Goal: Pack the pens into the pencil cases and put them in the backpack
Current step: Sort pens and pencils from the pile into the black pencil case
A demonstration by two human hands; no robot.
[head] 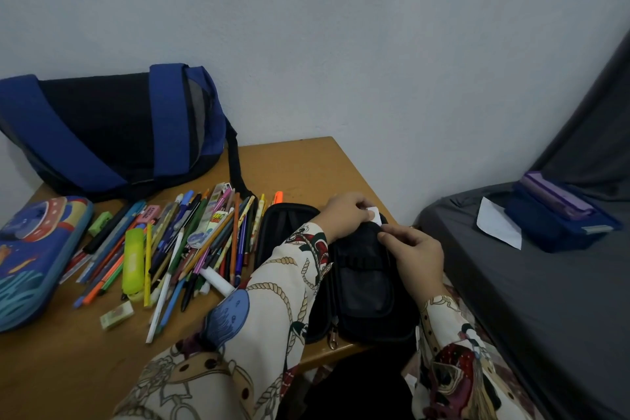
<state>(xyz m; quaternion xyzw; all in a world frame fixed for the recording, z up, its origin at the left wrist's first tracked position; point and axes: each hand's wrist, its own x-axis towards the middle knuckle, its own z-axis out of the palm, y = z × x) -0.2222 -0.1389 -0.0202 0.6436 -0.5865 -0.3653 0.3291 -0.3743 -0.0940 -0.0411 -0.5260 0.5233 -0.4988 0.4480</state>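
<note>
Head view: both hands work at the far end of an open black pencil case (361,276) on the desk (306,164). Left hand (344,215) pinches a small white tag (375,215); right hand (414,249) pinches the case edge. Holding it wide should ease loading. Pens (191,242) lie heaped beside; backpack (102,126) waits behind, blue case (30,256) leftmost.

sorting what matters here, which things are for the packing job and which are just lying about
For the job: pens and pencils, black pencil case, blue cartoon pencil case, blue backpack.
Lying about: blue box and white paper on the grey bed.
</note>
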